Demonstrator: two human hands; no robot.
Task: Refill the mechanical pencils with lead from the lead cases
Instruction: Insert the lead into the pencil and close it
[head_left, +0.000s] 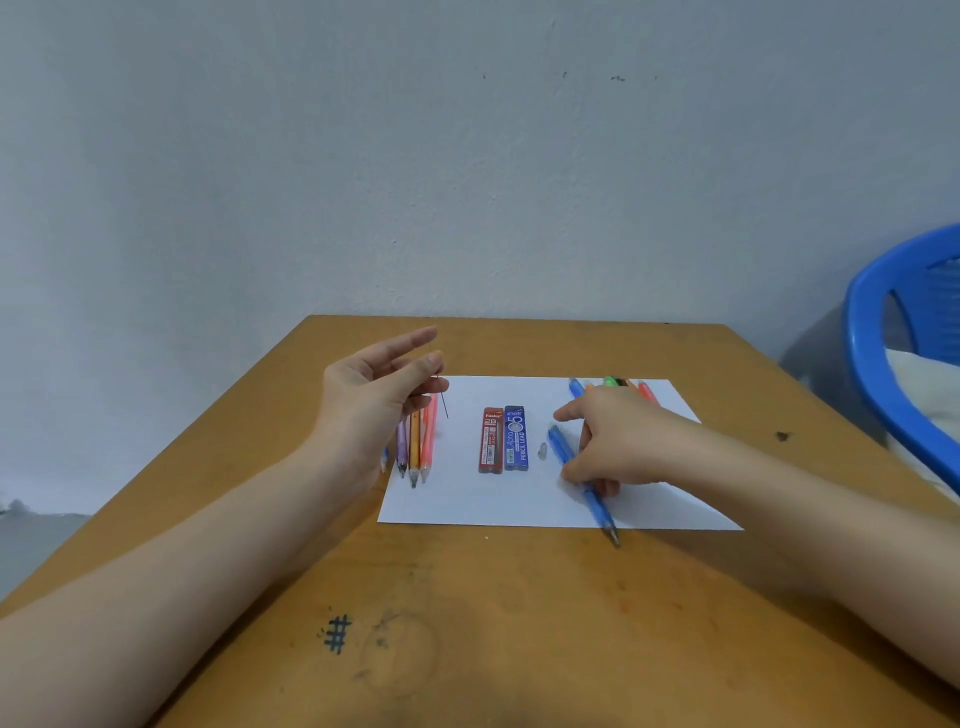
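Table (519, 597): wooden, set against a grey wall (467, 156). A white sheet (493, 499) lies flat on it, and all the task items are on or over this sheet.

Left hand (374, 400): raised above the sheet's left edge, palm turned inward. Thumb and a fingertip pinch one thin lead (444, 405), which hangs down from the pinch; the other fingers are spread loosely. Beneath this hand a row of pencils (414, 447) lies side by side, tips toward the near edge.

Centre of sheet: a red case (491, 440) and a blue case (516, 440) lie flat, touching along their long sides. A small pale cap (543, 450) lies just right of the blue case.

Right hand (623, 444): low on the sheet, thumb and curled fingers gripping a blue pencil (592, 501), index finger pointing left. The pencil lies slanted, with its tip past the sheet's near edge and over bare wood.

Far right corner of sheet: more pencils (615, 382), partly hidden behind the right hand.

A blue chair (872, 353) stands right of the table.
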